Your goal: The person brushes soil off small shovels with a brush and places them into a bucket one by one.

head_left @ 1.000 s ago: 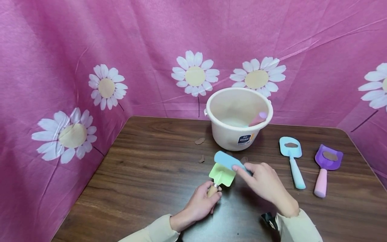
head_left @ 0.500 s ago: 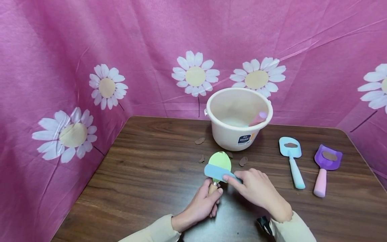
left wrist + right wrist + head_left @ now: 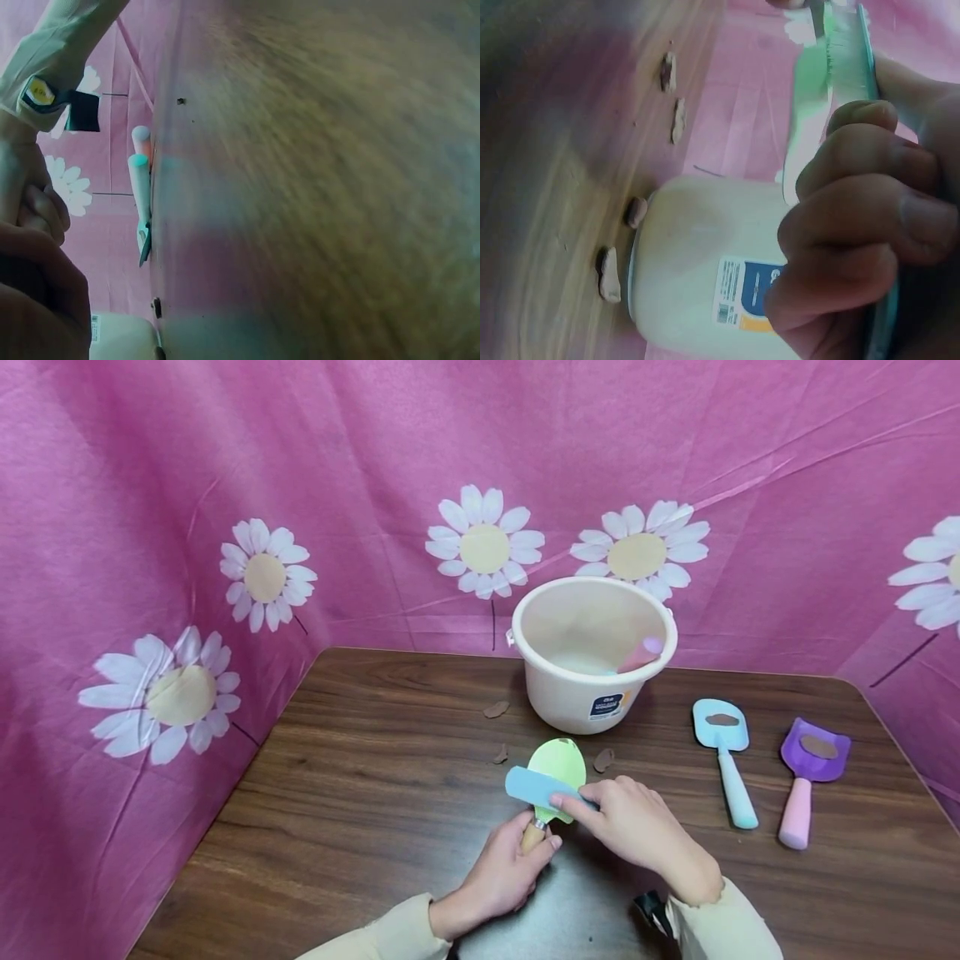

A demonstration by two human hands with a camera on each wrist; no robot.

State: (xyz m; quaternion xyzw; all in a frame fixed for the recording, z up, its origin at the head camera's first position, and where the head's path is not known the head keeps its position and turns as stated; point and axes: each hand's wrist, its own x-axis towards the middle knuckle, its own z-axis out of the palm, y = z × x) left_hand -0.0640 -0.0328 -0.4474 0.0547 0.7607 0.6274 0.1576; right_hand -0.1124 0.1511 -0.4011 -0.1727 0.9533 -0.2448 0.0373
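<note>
A small garden trowel (image 3: 562, 762) with a light green blade and a wooden handle is held by my left hand (image 3: 498, 877), thumb along the handle. My right hand (image 3: 637, 831) grips a blue brush (image 3: 531, 787), its index finger extended along the back. In the right wrist view the brush's pale bristles (image 3: 847, 60) face the green blade. From the head, the brush lies across the lower blade and hides part of it. A dark brown mark shows at the blade's tip. In the left wrist view the left hand (image 3: 41, 300) covers the trowel.
A white bucket (image 3: 581, 706) with a pink-handled tool inside stands behind the trowel. Brown clay-like bits (image 3: 496, 710) lie before it. On the right are a light blue scoop (image 3: 738, 793) and a purple scoop (image 3: 828, 768), each bearing a brown patch. A pink daisy-print cloth hangs behind.
The brush has moved left and toward the person, from above the blade's far end to across its lower part. The blade, tilted differently at first, now shows its rounded tip and has shifted slightly right.
</note>
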